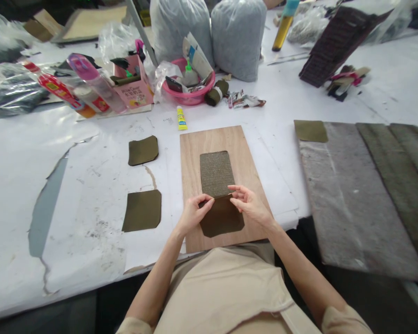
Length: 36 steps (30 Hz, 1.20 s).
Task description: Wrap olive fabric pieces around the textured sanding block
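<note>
A wooden board (pixel 191 171) lies in front of me on the white table. On it rests a rough, speckled olive piece (pixel 216 171), and a smooth dark olive piece (pixel 223 218) with cut corners meets its near edge. My left hand (pixel 197 211) pinches the upper left corner of the smooth piece. Beside its upper right corner is my right hand (pixel 249 204), fingers apart, with the fingertips at the edge. Two olive pieces, one farther (pixel 143 150) and one nearer (pixel 142 210), lie left of the board.
A yellow glue tube (pixel 181 118) lies beyond the board. Farther back stand a pink basket (pixel 191 98), bottles and two stuffed bags (pixel 238 39). At the right, a grey sheet (pixel 355 195) bears a small olive piece (pixel 310 131) and adjoins ribbed olive material (pixel 393 162).
</note>
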Each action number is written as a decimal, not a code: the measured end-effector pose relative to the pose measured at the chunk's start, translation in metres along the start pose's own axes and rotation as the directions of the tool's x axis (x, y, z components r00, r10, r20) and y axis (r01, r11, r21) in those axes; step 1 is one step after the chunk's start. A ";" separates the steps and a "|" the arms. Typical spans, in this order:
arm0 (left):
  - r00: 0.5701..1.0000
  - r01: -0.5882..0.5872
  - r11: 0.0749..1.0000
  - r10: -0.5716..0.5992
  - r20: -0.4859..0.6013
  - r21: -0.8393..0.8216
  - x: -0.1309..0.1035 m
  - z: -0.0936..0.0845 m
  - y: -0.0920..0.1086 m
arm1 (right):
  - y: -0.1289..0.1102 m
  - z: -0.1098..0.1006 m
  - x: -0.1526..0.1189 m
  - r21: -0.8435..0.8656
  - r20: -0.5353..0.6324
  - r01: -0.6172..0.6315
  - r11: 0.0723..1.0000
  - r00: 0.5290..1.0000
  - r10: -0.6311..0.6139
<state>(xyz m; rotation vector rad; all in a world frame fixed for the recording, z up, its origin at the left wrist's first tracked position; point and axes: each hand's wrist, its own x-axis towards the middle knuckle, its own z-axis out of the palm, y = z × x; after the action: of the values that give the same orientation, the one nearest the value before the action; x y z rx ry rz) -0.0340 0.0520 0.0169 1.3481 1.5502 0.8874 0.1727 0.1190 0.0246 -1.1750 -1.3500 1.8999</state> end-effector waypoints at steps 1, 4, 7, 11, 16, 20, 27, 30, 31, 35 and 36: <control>1.000 0.001 1.000 -0.001 -0.006 -0.010 0.000 0.000 -0.001 | 0.000 0.000 0.000 -0.010 -0.006 -0.008 1.000 1.000 0.008; 1.000 0.004 0.999 -0.004 -0.021 -0.036 -0.002 0.000 -0.002 | 0.003 0.002 0.003 -0.041 -0.024 -0.027 0.999 0.999 0.026; 0.999 0.011 0.998 -0.012 -0.030 -0.054 -0.005 -0.001 -0.004 | 0.006 0.005 0.005 -0.069 -0.032 -0.028 0.997 0.999 0.026; 0.999 0.026 0.997 -0.029 -0.035 -0.071 -0.009 -0.002 -0.007 | 0.008 0.010 0.008 -0.080 -0.036 -0.032 0.996 0.999 0.029; 0.999 0.036 0.987 -0.038 -0.014 -0.154 -0.011 -0.005 -0.012 | 0.007 0.015 0.009 -0.038 -0.067 -0.040 0.998 0.997 0.037; 0.998 0.050 0.973 -0.059 -0.034 -0.225 -0.013 -0.009 -0.018 | 0.006 0.015 0.009 0.000 -0.104 -0.043 0.999 0.994 0.042; 0.994 0.080 0.920 -0.101 -0.036 -0.383 -0.022 -0.017 -0.025 | 0.014 0.014 0.011 0.022 -0.114 -0.047 0.999 0.992 0.049; 0.995 0.074 0.902 -0.098 -0.036 -0.426 -0.027 -0.022 -0.026 | 0.014 0.016 0.011 0.022 -0.123 -0.052 0.998 0.991 0.055; 0.995 0.075 0.897 -0.097 -0.029 -0.435 -0.029 -0.023 -0.025 | 0.014 0.017 0.011 0.022 -0.125 -0.054 0.998 0.991 0.057; 0.996 0.087 0.891 -0.087 0.021 -0.445 -0.033 -0.029 -0.024 | 0.008 0.020 0.009 0.007 -0.125 -0.053 0.999 0.991 0.054; 0.996 0.091 0.891 -0.087 0.029 -0.445 -0.033 -0.030 -0.024 | 0.007 0.021 0.008 -0.003 -0.125 -0.053 0.999 0.991 0.052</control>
<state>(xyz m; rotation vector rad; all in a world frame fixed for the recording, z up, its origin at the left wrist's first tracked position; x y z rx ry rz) -0.0693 0.0162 0.0109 0.9396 1.2857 1.0979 0.1508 0.1132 0.0178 -1.3217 -1.2703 1.8266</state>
